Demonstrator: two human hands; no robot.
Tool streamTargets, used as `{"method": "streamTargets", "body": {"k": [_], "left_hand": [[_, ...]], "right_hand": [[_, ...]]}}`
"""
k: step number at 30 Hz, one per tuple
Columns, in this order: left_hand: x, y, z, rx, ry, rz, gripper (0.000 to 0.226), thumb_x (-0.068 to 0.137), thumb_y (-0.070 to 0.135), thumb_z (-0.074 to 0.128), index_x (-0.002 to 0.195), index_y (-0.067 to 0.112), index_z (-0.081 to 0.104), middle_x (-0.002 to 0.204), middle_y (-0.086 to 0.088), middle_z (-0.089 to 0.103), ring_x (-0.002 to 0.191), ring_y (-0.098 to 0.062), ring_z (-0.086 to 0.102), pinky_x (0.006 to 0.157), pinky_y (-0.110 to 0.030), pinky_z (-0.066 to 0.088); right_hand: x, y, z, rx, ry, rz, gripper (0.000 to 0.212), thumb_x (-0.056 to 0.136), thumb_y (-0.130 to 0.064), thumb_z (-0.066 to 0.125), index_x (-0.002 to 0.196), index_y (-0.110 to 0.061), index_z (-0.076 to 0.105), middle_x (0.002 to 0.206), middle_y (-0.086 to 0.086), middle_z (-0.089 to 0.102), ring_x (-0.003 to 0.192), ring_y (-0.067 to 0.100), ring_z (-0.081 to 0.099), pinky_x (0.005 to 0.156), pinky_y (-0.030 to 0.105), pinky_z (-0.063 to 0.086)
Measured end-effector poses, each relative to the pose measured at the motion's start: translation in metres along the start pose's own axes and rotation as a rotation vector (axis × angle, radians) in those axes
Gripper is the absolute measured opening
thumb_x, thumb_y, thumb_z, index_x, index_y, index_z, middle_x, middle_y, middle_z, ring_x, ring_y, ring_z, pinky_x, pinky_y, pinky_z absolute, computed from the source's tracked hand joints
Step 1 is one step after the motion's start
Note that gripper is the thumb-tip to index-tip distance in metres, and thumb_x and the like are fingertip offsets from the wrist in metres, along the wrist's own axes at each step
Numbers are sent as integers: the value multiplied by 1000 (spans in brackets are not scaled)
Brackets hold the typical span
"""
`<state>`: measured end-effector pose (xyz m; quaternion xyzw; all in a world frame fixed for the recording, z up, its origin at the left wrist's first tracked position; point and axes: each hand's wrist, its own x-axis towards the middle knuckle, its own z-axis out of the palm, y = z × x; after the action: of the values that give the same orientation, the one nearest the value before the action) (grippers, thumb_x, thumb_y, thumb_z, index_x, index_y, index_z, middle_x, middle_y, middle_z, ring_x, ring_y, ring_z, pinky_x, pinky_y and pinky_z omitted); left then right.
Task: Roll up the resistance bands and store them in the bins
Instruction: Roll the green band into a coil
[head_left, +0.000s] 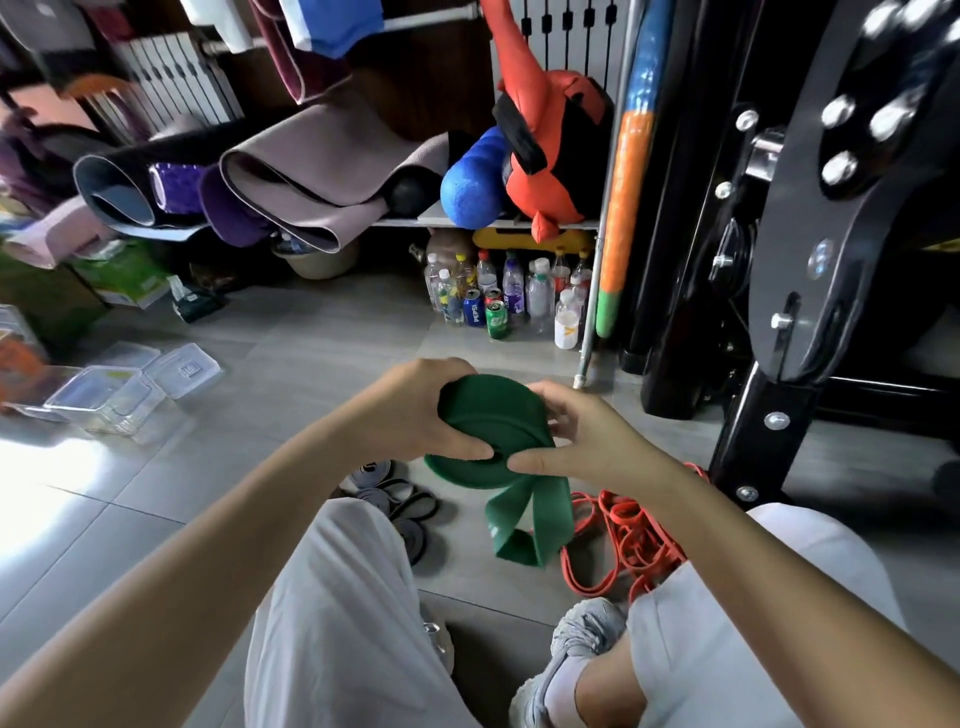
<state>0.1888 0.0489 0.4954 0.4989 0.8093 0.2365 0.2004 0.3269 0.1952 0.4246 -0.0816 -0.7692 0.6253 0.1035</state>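
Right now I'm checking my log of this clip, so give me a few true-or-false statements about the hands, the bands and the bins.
1. The left hand and right hand both hold the green band. True.
2. The green band is rolled up completely. False: a looped tail hangs loose below the roll.
3. The orange band lies unrolled on the floor by the right leg. True.
4. The grey bands are stored in the clear bins. False: they lie on the floor by the left leg, apart from the bins at far left.
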Motion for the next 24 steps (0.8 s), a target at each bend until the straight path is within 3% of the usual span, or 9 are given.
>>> {"method": "streamTargets", "body": {"k": [6,10,12,15,18,22,24], "left_hand": [[-11,-20,3,-497,158,14,54,43,35,84,90,17,64,83,-5,71,78,-21,67,72,-39,55],[-19,-25,17,-781,207,23,55,50,13,84,100,11,62,88,-3,73,82,-20,69,68,-28,55],[-21,-28,27,-911,199,31,53,57,3,81,106,6,60,93,-7,72,86,-23,69,69,-29,55],[-23,-31,41,-1067,124,-4,72,52,20,91,114,4,58,105,-16,68,95,-31,66,76,-35,56],[-21,-28,35,-830,95,-58,69,48,22,89,109,16,56,101,-4,69,96,-24,65,75,-27,55],[-15,-4,16,-26,26,-15,96,51,42,87,133,28,40,124,9,49,108,-11,51,90,-30,48],[-10,11,14,354,-33,20,89,58,51,80,133,32,38,120,12,52,103,-12,52,88,-33,49]], "right_hand": [[-7,2,-4,204,5,-8,60,67,-1,78,121,-14,53,112,7,68,104,16,64,89,29,52],[-6,-3,-2,185,23,-22,58,62,-11,77,115,-22,55,98,-2,73,97,13,67,88,26,52],[-7,-3,-1,165,51,-36,53,66,-7,77,112,-24,56,95,-5,74,94,13,68,86,27,53],[-8,-3,-2,105,82,-41,49,71,4,75,107,-26,59,92,-5,74,92,14,69,86,29,54],[-7,-4,-6,66,72,-16,48,69,4,77,104,-25,61,90,-2,74,89,13,69,82,28,55],[-1,-19,-4,-162,8,12,46,65,-8,83,102,-26,63,94,-4,72,87,6,69,81,30,57],[4,-27,3,-284,-14,10,46,64,-15,84,103,-25,63,93,-8,71,84,3,68,78,29,57]]}}
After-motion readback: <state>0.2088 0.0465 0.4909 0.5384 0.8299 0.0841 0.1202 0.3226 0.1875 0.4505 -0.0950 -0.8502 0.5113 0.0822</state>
